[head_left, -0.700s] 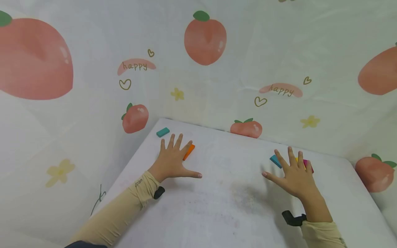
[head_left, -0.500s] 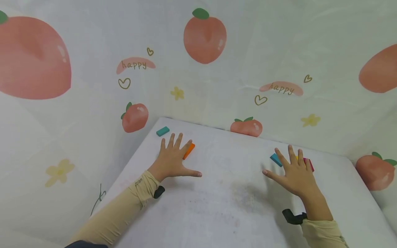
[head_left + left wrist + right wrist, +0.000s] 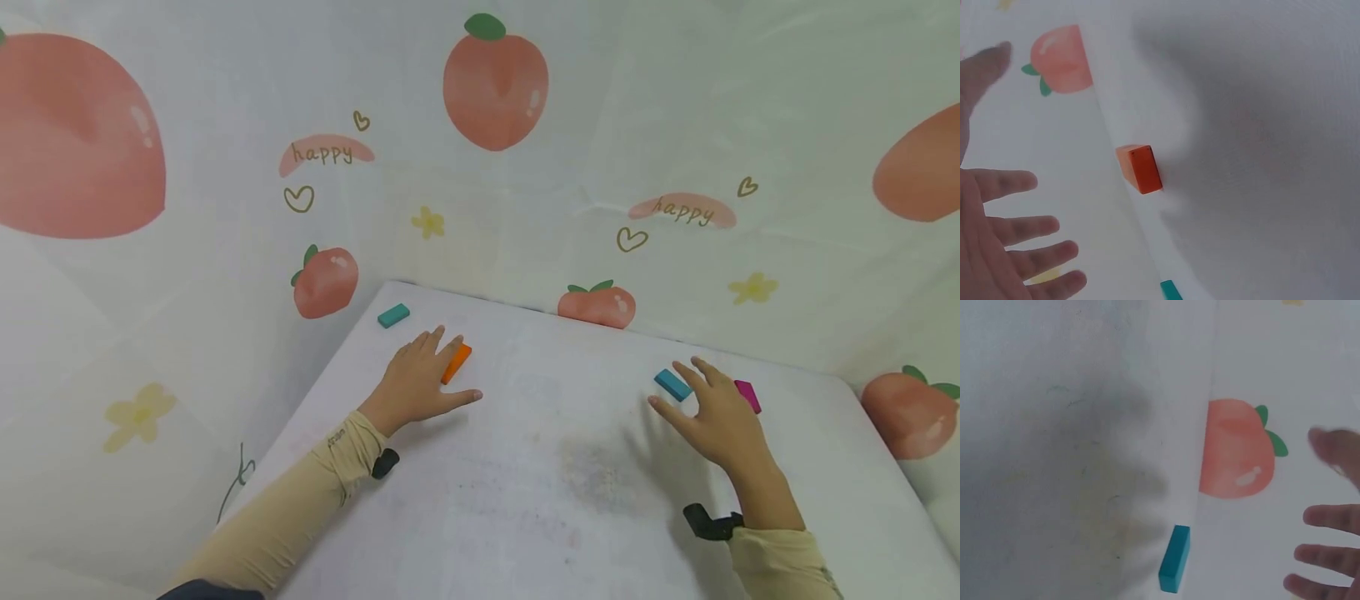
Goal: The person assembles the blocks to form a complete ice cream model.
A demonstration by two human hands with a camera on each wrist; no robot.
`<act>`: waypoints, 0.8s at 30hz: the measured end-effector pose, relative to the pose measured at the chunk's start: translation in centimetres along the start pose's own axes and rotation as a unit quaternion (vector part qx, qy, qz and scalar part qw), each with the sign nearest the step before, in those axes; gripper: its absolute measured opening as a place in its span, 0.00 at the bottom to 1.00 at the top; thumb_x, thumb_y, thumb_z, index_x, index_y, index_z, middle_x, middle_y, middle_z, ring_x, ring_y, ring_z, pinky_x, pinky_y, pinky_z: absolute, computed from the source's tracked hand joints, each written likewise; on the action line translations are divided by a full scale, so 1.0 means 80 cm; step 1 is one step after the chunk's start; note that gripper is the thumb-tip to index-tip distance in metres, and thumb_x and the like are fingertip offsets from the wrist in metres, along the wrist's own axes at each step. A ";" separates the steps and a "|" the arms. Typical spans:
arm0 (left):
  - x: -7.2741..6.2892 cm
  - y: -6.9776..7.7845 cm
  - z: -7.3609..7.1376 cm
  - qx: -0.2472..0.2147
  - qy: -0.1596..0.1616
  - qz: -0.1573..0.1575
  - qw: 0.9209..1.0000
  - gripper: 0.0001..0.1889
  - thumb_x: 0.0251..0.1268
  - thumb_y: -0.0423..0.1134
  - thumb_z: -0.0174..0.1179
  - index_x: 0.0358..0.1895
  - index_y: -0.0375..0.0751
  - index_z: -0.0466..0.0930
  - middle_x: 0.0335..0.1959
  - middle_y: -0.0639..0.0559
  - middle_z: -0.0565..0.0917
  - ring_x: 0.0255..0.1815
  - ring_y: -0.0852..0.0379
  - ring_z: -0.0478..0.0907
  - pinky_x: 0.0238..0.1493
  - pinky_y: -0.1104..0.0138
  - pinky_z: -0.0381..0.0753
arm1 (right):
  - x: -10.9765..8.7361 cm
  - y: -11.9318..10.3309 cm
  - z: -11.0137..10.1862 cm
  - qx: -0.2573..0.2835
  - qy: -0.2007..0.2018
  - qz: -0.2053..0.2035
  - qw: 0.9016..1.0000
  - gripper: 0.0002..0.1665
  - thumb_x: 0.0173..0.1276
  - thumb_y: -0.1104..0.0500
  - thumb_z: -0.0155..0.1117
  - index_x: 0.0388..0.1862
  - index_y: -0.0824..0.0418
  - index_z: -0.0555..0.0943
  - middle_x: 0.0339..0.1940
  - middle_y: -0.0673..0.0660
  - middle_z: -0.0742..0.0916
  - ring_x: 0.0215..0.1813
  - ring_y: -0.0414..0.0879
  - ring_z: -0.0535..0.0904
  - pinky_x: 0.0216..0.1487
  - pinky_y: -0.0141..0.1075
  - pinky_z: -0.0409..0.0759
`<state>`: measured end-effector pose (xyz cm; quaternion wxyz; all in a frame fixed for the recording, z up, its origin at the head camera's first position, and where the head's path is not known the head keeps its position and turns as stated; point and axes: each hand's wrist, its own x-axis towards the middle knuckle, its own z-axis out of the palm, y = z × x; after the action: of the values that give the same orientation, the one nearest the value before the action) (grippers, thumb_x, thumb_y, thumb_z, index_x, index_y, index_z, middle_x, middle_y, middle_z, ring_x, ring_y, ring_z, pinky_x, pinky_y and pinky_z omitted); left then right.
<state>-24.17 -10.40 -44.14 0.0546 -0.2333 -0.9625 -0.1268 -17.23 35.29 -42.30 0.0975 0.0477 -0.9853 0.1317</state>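
My left hand (image 3: 414,382) hovers over the table's left part, holding nothing, fingers slightly bent and thumb out to the side. Just beyond it lies an orange block (image 3: 457,364), partly covered by the index finger in the head view; the left wrist view shows this orange block (image 3: 1140,169) apart from the fingers. Farther back is a teal block (image 3: 393,315). My right hand (image 3: 718,418) is held above the right part, also with nothing in it, fingers loosely bent. A blue block (image 3: 672,385) lies beside its fingertips, and a magenta block (image 3: 747,397) shows past its outer side.
A white table (image 3: 525,483) with faint smudges spreads under both hands. Behind and to the left hangs a pale cloth (image 3: 525,208) printed with peaches, flowers and the word happy. Black wrist straps (image 3: 708,523) sit at the sleeve ends.
Both hands have gone from widely spread fingers to loosely bent ones. The yellow block, partly seen earlier by the right fingers, is now hidden behind that hand. The blocks have stayed put.
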 end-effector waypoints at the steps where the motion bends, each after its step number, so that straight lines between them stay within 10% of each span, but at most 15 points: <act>1: 0.001 -0.001 0.001 -0.004 0.005 0.004 1.000 0.51 0.65 0.75 0.62 0.81 0.42 0.67 0.79 0.31 0.69 0.76 0.30 0.71 0.72 0.39 0.75 | 0.000 0.003 0.001 0.010 0.010 -0.003 1.000 0.45 0.72 0.37 0.69 0.77 0.63 0.73 0.76 0.75 0.72 0.74 0.78 0.67 0.59 0.77 0.75; 9: 0.008 -0.009 0.009 -0.062 0.008 0.015 0.998 0.35 0.68 0.54 0.72 0.70 0.32 0.78 0.54 0.37 0.82 0.42 0.48 0.77 0.43 0.57 0.84 | 0.010 0.031 0.020 0.085 0.051 -0.001 0.995 0.23 0.75 0.57 0.69 0.63 0.69 0.83 0.62 0.73 0.83 0.61 0.70 0.79 0.56 0.69 0.82; 24: 0.034 -0.014 0.026 -0.125 -0.028 -0.013 0.992 0.13 0.67 0.34 0.68 0.49 0.29 0.84 0.36 0.45 0.78 0.37 0.51 0.73 0.42 0.61 0.77 | 0.048 0.064 0.044 0.090 -0.024 0.062 0.994 0.21 0.75 0.62 0.62 0.61 0.73 0.82 0.59 0.79 0.81 0.58 0.74 0.80 0.58 0.68 0.79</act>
<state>-27.20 -9.58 -45.92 -0.0036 -0.2290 -0.9434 -0.2398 -22.20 39.01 -46.11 0.0612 -0.0021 -0.9725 0.2245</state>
